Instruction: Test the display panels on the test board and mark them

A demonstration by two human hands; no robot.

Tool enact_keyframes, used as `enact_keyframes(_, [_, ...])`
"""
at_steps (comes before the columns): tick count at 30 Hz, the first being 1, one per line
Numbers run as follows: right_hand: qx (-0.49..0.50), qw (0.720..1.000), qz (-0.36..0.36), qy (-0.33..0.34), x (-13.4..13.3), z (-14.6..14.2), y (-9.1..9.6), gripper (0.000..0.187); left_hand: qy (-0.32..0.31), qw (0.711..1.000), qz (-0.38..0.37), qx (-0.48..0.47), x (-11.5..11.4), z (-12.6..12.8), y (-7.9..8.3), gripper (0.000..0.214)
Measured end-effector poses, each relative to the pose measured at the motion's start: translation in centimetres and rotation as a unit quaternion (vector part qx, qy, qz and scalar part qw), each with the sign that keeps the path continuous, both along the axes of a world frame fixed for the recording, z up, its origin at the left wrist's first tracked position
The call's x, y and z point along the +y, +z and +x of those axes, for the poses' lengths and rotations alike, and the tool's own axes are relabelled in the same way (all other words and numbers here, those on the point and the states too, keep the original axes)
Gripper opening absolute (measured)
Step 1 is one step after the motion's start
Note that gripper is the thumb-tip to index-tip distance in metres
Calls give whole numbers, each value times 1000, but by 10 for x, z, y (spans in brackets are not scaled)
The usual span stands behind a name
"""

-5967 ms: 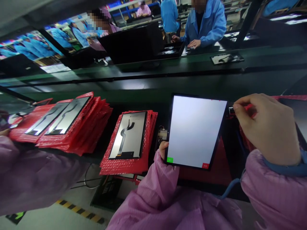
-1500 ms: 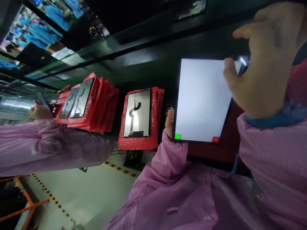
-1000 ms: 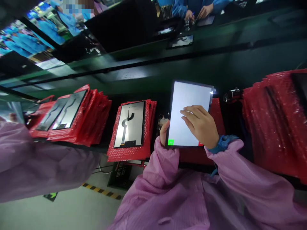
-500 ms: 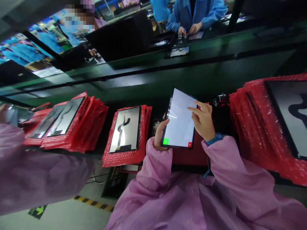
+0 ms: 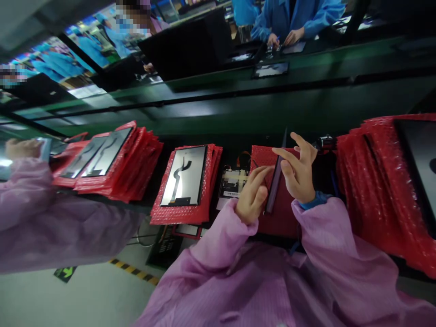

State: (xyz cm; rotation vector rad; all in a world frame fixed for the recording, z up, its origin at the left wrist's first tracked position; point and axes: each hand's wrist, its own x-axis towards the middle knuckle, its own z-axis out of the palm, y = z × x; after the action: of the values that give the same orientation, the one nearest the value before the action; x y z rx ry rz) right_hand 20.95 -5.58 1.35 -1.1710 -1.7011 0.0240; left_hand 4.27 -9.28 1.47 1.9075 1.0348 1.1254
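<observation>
A thin display panel (image 5: 276, 181) stands nearly edge-on between my two hands, so its face is mostly hidden. My left hand (image 5: 252, 196) is at its left side, with fingers stretched up against the panel. On the other side is my right hand (image 5: 300, 170), a blue band at its wrist. Its index finger crosses the panel's upper part while the thumb lies to the right of it. Beneath the panel is a red bubble-wrap bag (image 5: 264, 152). A small circuit assembly with a taped board (image 5: 234, 180) lies left of my left hand.
Left stands a stack of red bubble bags with a panel on top (image 5: 184, 177); farther left is another panel-topped stack (image 5: 136, 168). A tall red stack (image 5: 371, 181) rises at right. A neighbour's purple sleeve (image 5: 68, 231) reaches in at left. A blue-sleeved person works across the bench.
The lit white panel face with green and red corner squares has turned edge-on. My left hand has moved right from its lower left edge. The view has shifted slightly.
</observation>
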Motion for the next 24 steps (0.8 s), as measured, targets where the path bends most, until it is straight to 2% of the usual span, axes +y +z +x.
enact_keyframes(2, [-2,1000,1,-6,1,1,0,36,93,981,110,131,-7,-21,-20,50])
enact_keyframes(4, [-8,1000,7,-1,1,1,0,35,174,938,145,264,-12,-42,-41,40])
enact_keyframes(6, [-11,1000,16,4,1,0,0,35,200,906,145,343,-14,-56,-59,33])
enact_keyframes(8, [-18,1000,19,2,2,1,0,35,198,891,151,379,-16,-64,-71,29])
enact_keyframes(12, [-27,1000,7,-8,1,2,1,37,164,873,173,425,-19,-66,-74,34])
enact_keyframes(16, [-26,1000,6,-13,0,4,3,38,149,865,179,445,-21,-64,-70,35])
enact_keyframes(24, [-24,1000,8,-11,0,6,7,40,125,855,164,476,-20,-64,-79,40])
